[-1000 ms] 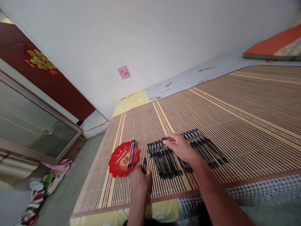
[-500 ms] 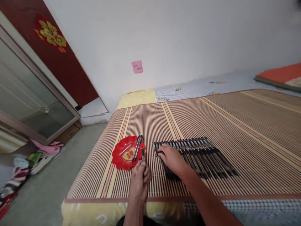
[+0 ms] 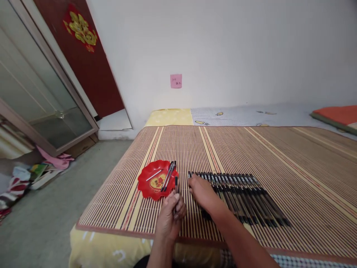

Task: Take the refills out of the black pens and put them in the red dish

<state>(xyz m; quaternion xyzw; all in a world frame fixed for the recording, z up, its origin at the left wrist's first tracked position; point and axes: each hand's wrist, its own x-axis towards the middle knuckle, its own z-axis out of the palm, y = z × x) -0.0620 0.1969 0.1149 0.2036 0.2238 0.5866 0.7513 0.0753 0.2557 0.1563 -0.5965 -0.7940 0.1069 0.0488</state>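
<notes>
My left hand [image 3: 171, 210] is closed round a pen [image 3: 176, 184] whose dark end points up and away from me, just right of the red scalloped plate [image 3: 143, 188]. A couple of black-capped pens [image 3: 169, 176] and a thin white stick [image 3: 154, 175] rest on that plate. Over the left end of a long row of black pens [image 3: 245, 201], my right hand [image 3: 203, 191] has its fingers bent down and closed at the leftmost pen [image 3: 189, 175]. The pens in the row lie side by side, caps away from me; my hand and forearm hide some of them.
A striped mat [image 3: 167, 145] covers the bed, with yellow sheet [image 3: 103, 245] along its front edge. An orange-and-green folded item [image 3: 337, 116] lies at the far right. A pink note [image 3: 176, 81] is on the wall. Left of the bed is the floor [image 3: 92, 178] beside a glass-panelled door [image 3: 50, 82].
The camera view has shifted, so the scene sits somewhat further right. My right hand's fingers have come lower onto the left end of the row. My left hand still holds its pen.
</notes>
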